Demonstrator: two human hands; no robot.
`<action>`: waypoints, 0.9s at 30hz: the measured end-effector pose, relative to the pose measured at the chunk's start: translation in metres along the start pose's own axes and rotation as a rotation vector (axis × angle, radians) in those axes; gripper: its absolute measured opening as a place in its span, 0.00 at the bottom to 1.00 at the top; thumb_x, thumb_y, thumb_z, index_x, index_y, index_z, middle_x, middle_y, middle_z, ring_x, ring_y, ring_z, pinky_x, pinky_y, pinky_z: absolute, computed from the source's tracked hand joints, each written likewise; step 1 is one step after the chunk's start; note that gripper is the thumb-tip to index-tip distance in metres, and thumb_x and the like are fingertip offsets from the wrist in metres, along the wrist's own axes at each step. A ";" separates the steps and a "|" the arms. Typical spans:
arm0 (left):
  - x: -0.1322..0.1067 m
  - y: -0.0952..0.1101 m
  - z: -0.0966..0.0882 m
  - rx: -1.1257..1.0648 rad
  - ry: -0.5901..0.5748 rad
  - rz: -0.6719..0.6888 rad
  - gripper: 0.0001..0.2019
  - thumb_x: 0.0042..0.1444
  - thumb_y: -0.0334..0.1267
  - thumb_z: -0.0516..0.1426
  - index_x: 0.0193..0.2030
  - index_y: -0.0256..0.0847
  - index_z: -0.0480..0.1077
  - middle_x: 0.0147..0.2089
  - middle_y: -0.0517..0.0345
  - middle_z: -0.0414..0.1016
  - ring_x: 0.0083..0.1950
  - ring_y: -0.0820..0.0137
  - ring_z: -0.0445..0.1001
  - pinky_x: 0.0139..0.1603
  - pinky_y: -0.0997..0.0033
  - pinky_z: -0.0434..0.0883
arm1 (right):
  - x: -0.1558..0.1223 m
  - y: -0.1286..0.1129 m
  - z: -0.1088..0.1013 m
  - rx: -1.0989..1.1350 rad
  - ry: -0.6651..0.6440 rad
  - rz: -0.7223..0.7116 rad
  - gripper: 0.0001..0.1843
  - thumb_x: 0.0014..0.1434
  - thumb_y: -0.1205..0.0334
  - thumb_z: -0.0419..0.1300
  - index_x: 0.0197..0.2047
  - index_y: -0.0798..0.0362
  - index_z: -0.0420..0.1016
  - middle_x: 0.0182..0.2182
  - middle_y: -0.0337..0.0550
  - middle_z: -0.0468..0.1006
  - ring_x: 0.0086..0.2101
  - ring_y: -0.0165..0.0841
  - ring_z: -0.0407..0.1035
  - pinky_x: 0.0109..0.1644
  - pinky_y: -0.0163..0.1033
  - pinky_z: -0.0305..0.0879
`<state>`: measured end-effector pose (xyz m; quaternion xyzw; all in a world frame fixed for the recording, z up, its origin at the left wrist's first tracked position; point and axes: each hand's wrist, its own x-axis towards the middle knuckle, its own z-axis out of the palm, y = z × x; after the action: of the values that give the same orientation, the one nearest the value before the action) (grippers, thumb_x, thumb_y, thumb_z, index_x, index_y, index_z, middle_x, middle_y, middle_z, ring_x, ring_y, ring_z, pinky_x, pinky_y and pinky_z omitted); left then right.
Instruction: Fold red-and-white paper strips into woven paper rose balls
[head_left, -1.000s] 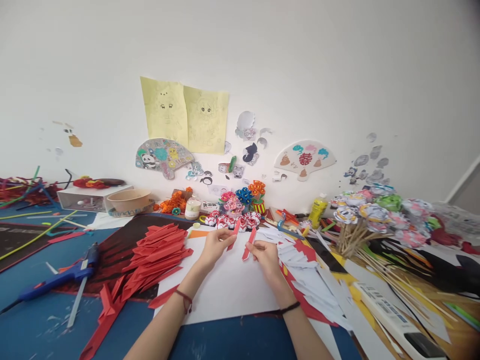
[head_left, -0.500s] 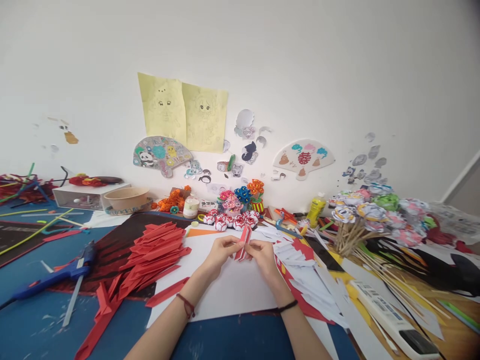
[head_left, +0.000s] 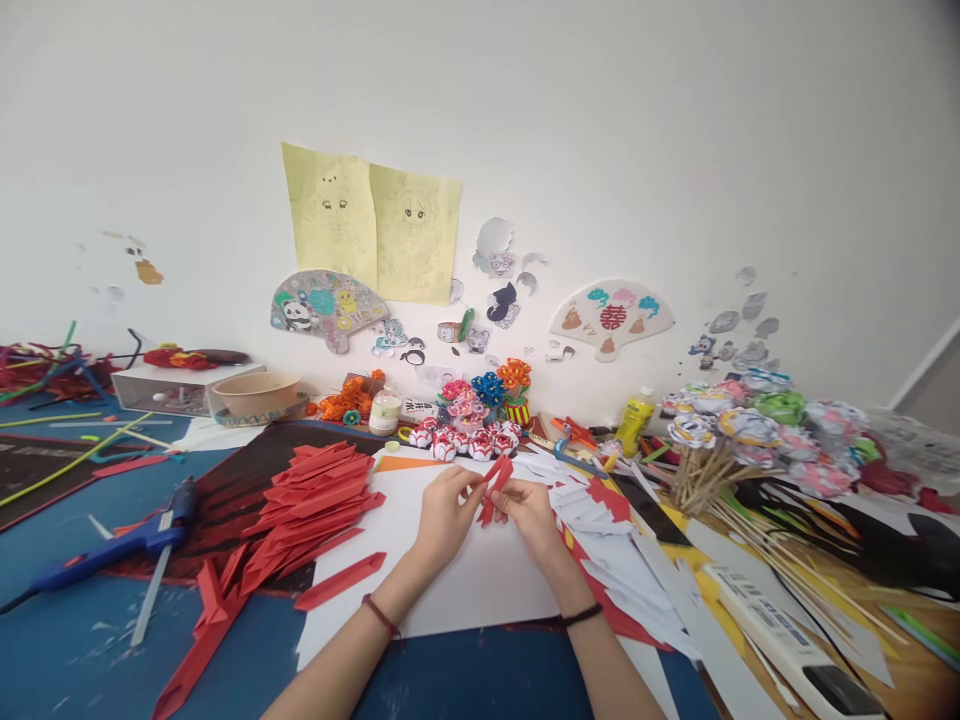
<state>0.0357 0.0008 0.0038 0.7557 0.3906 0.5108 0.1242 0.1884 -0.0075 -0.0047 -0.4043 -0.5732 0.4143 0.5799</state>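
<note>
My left hand [head_left: 442, 510] and my right hand [head_left: 531, 512] meet above a white sheet [head_left: 457, 570] at the middle of the table. Both pinch the same pair of folded red paper strips [head_left: 492, 488], which cross each other between my fingertips. A heap of folded red paper pieces [head_left: 311, 505] lies just left of the sheet. One loose red strip [head_left: 341, 582] rests on the sheet's left edge. A pile of white paper pieces [head_left: 600, 540] spreads out to the right of my right hand.
A blue glue gun [head_left: 112, 550] lies at the left on the blue table [head_left: 67, 640]. Small paper flowers [head_left: 472, 425], a yellow glue bottle [head_left: 636, 420] and a bowl [head_left: 255, 393] stand along the wall. Paper flowers on sticks [head_left: 750, 440] and a white power strip [head_left: 780, 630] crowd the right.
A second ago each hand held a separate red strip, apart. My hands came together, and the two strips now cross between my fingers.
</note>
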 end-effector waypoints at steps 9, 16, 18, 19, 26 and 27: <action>-0.001 0.003 -0.003 0.024 -0.032 0.061 0.08 0.61 0.34 0.54 0.36 0.41 0.75 0.36 0.54 0.75 0.39 0.68 0.72 0.40 0.71 0.68 | 0.003 0.004 -0.003 -0.084 0.028 -0.015 0.16 0.47 0.51 0.67 0.25 0.58 0.79 0.14 0.41 0.73 0.18 0.30 0.65 0.23 0.34 0.60; 0.000 0.000 -0.001 -0.062 -0.049 0.079 0.08 0.61 0.35 0.54 0.37 0.40 0.76 0.36 0.53 0.78 0.38 0.68 0.74 0.41 0.71 0.69 | 0.002 0.001 -0.004 -0.146 0.028 -0.002 0.15 0.48 0.53 0.66 0.25 0.59 0.81 0.15 0.43 0.76 0.18 0.32 0.67 0.24 0.35 0.63; 0.000 0.000 -0.002 -0.070 -0.053 0.092 0.08 0.60 0.34 0.55 0.37 0.40 0.77 0.36 0.54 0.78 0.38 0.68 0.74 0.41 0.71 0.69 | 0.002 0.000 -0.004 -0.185 0.042 -0.014 0.13 0.49 0.55 0.65 0.25 0.58 0.81 0.15 0.43 0.76 0.18 0.32 0.68 0.24 0.35 0.63; 0.000 0.000 -0.002 -0.071 -0.057 0.099 0.08 0.60 0.34 0.55 0.37 0.40 0.77 0.36 0.54 0.78 0.39 0.68 0.74 0.41 0.71 0.69 | 0.002 0.000 -0.003 -0.207 0.053 -0.019 0.12 0.49 0.56 0.65 0.25 0.58 0.81 0.15 0.42 0.76 0.18 0.32 0.68 0.24 0.35 0.63; 0.001 0.001 -0.003 -0.074 -0.034 0.112 0.09 0.61 0.35 0.54 0.38 0.41 0.76 0.38 0.52 0.79 0.40 0.67 0.75 0.42 0.70 0.70 | -0.002 -0.004 0.003 -0.249 0.130 -0.083 0.11 0.51 0.60 0.62 0.21 0.56 0.77 0.15 0.40 0.74 0.19 0.32 0.68 0.25 0.35 0.65; 0.001 0.002 -0.002 -0.072 -0.019 0.112 0.09 0.61 0.34 0.54 0.39 0.41 0.76 0.38 0.52 0.79 0.40 0.67 0.75 0.42 0.70 0.70 | -0.002 -0.005 0.004 -0.247 0.134 -0.093 0.11 0.52 0.60 0.62 0.21 0.55 0.77 0.15 0.39 0.73 0.19 0.32 0.68 0.26 0.35 0.65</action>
<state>0.0348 -0.0004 0.0065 0.7763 0.3278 0.5234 0.1264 0.1845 -0.0112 -0.0008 -0.4724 -0.5978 0.2854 0.5814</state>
